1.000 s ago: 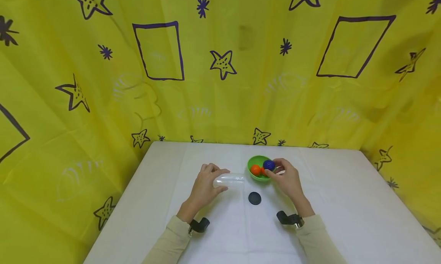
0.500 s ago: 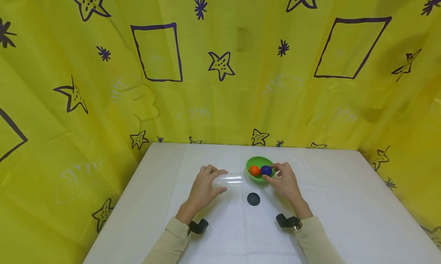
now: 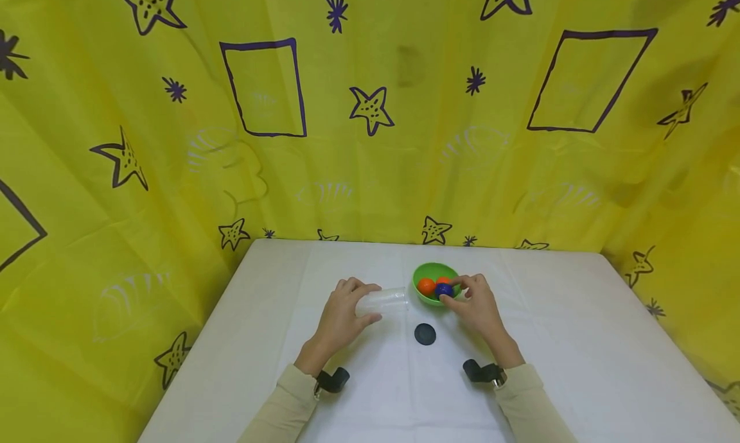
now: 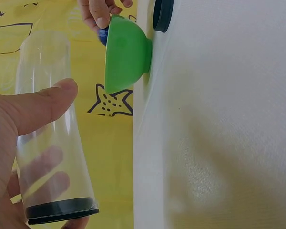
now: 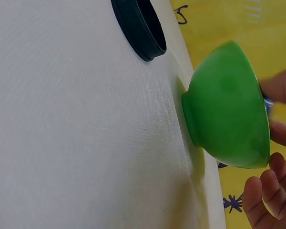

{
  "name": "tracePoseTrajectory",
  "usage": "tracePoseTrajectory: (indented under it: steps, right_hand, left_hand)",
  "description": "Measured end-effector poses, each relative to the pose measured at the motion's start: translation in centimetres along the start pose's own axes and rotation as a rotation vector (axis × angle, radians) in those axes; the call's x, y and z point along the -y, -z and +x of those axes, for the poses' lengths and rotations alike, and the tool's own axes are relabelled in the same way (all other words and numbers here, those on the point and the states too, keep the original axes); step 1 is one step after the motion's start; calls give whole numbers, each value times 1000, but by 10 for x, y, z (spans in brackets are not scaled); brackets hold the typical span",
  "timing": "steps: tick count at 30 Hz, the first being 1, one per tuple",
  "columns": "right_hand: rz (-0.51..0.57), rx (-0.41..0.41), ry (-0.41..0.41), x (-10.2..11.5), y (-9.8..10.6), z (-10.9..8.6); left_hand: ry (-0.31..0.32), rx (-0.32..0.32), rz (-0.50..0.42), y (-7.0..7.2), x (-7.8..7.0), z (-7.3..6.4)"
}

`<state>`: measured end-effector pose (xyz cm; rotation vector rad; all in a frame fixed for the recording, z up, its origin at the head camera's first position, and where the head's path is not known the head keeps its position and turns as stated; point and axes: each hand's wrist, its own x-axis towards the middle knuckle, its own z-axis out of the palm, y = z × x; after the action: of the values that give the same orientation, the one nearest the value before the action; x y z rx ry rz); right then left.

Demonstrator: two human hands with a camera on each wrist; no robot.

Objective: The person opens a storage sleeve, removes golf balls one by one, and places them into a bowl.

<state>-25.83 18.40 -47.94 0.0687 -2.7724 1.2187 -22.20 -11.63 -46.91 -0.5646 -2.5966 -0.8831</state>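
Observation:
A clear plastic tube (image 4: 45, 157) with a black base cap (image 4: 62, 210) is gripped by my left hand (image 3: 341, 311), thumb on one side and fingers round the other. It lies nearly level in the head view, its far end pointing at the green bowl (image 3: 424, 273). In that bowl are two orange balls, one (image 3: 426, 287) fully visible and the other (image 3: 442, 280) partly covered. My right hand (image 3: 476, 305) reaches over the bowl's right rim and pinches a dark blue ball (image 3: 444, 291) between thumb and fingers. The right wrist view shows only a sliver of blue behind the rim.
A black round cap (image 3: 424, 334) lies on the white-covered table (image 3: 370, 398) just in front of the bowl. Behind and at both sides hangs a yellow curtain (image 3: 324, 160) with drawn stars. Each wrist bears a black camera mount.
My right hand has brought the blue ball lower and leftward into the bowl, and the second orange ball shows behind it. The left hand keeps the tube in place, its far end slightly raised.

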Motion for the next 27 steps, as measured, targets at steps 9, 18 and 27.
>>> tracePoseTrajectory:
  steps: [9,18,27]
  right_hand:
    - [7,-21,31,-3,2,2]
    - [37,-8,71,-1,20,1]
    - [-18,73,86,0,38,-1]
  left_hand:
    - [14,18,32,-1,1,0]
    - [64,37,-21,-1,0,0]
    - [120,59,-31,-1,-5,0]
